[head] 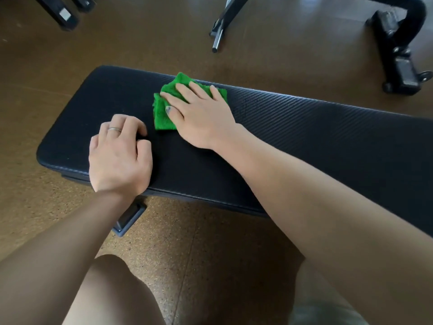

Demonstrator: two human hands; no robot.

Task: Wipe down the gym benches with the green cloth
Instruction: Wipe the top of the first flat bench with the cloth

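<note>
Head view looks down on a black padded bench (293, 127) that runs across a brown speckled floor (210, 254). On top of the bench, toward its far edge, lies the green cloth (164, 116), folded and a little rumpled. The right hand (199, 113) lies flat on the cloth with its fingers straight and spread — palm down, pressing the fabric against the pad, the thumb reaching over the cloth's near part. The left hand (119, 151) rests on the bench just beside the cloth, nearer the bench's rounded end; its fingers are bent under at the knuckles and hold nothing, and a thin ring (114, 129) sits on one finger. Below the bench's near edge a dark foot (128, 218) of the frame shows — partly hidden by the left forearm. Beyond the bench's far side stand black metal machine bases (398, 55) and a chrome bar (216, 41) on the floor
</note>
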